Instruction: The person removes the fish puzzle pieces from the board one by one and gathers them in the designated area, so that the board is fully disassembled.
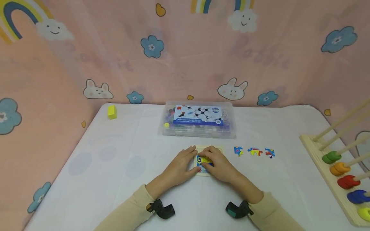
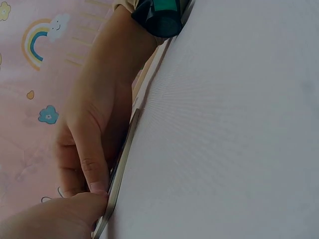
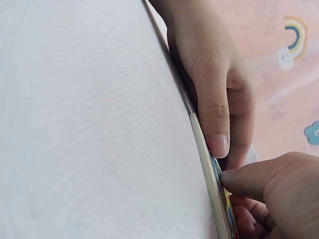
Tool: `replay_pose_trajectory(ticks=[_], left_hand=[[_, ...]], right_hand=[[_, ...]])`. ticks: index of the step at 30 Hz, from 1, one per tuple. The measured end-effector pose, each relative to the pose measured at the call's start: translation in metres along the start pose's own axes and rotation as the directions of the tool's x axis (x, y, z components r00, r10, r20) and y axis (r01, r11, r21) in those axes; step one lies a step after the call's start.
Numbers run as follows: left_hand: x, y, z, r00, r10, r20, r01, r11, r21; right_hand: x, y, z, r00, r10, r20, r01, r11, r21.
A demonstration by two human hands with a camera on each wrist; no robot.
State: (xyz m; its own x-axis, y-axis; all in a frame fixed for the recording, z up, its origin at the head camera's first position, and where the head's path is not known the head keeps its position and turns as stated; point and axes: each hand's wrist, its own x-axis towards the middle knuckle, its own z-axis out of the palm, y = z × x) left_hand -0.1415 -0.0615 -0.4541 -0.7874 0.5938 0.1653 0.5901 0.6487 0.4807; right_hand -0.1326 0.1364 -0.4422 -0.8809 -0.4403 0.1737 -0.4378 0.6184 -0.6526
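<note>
A small jigsaw puzzle in a pale wooden tray lies flat under both hands, its yellow and blue picture partly covered. My left hand rests along the tray's left side, fingers extended toward the far corner and thumb near the front corner. From the right, my right hand reaches over the picture, with bent fingers and the thumb on its surface. I cannot tell whether it pinches a piece there. In the right wrist view the right thumb touches the puzzle beside the tray edge.
Three loose puzzle pieces lie in a row right of the tray. Behind stands a clear plastic molecular model kit box. A yellow block sits at the far left. A wooden peg rack with coloured rings occupies the right edge.
</note>
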Motion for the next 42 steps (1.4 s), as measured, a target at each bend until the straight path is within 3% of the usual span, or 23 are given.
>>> replay_pose_trajectory(ticks=[31,42], left_hand=[[0.0008,-0.0009,-0.0044,1.000,0.007,0.004,-0.007,1.000,-0.014],[0.0010,0.0000,-0.0035,1.000,-0.003,0.016,0.003,1.000,-0.017]], right_hand=[[0.0067,-0.0004,0.0007,0.997,0.077,0.003,-0.077,0.993,0.087],[0.0012,-0.0031,-0.0015,0.999,0.008,-0.035,-0.007,1.000,0.005]])
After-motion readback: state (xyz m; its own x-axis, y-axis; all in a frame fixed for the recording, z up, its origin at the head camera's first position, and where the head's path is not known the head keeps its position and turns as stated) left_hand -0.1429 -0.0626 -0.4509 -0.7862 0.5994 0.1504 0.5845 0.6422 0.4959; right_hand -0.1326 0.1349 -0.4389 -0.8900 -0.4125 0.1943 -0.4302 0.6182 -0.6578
